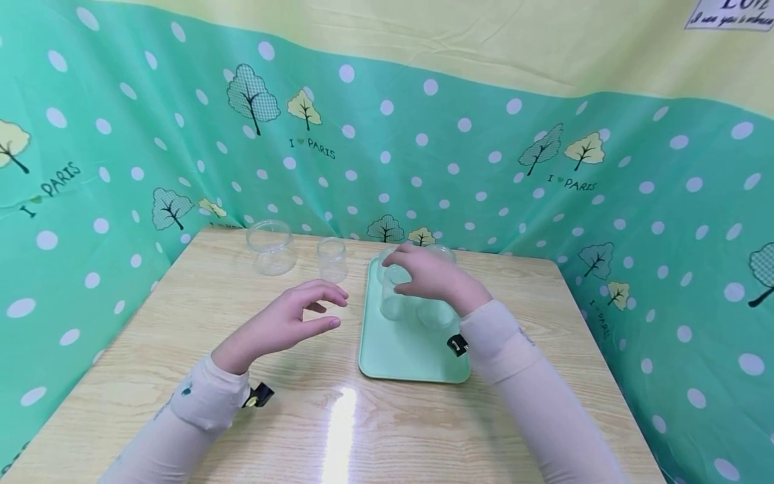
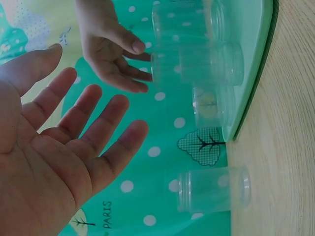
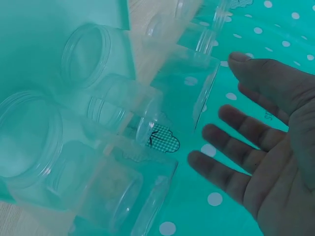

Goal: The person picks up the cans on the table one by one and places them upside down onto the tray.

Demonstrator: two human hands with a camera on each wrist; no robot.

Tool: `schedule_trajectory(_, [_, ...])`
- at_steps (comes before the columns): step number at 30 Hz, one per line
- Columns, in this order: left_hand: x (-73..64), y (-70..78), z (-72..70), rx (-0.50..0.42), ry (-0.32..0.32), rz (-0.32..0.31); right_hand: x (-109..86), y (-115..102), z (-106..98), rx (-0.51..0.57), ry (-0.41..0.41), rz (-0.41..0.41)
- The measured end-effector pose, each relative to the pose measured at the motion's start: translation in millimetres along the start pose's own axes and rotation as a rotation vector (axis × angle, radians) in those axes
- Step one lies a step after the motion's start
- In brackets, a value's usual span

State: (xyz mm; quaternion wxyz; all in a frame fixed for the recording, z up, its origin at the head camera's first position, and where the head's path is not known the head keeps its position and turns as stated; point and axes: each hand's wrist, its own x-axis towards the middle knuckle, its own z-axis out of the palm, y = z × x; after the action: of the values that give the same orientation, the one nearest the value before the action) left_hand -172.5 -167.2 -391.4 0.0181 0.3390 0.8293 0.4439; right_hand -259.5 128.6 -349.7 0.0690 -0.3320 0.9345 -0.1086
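Note:
Several clear plastic jars stand upright on a mint-green tray [image 1: 411,359], among them a tall front-left jar [image 1: 393,306] and a wider front-right jar [image 1: 437,314]. My right hand [image 1: 432,274] hovers above them, partly covering the rear ones. Its fingers are spread and loosely bent, apart from the jar rims in the right wrist view, where a tall jar [image 3: 182,83] is nearest the thumb. Left of the tray, my left hand [image 1: 287,319] is raised over the table, palm facing inward, fingers relaxed and holding nothing.
Behind my left hand, a wide clear jar [image 1: 272,259] and a narrower clear jar [image 1: 332,261] stand on the wooden table [image 1: 242,296]. A green dotted curtain [image 1: 363,175] encloses the table's back and sides. Black wrist cameras sit at both cuffs.

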Motion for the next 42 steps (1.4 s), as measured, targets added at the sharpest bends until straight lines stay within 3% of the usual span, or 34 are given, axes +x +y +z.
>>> schedule_trajectory(24, [-0.7, -0.2, 0.6, 0.003, 0.002, 0.011, -40.5, -7.9, -11.0, 0.001, 0.229, -0.169])
schedule_trajectory(42, [1.0, 2.4, 1.1, -0.002, -0.003, -0.002, -69.3, -6.6, 11.9, 0.057, 0.342, -0.247])
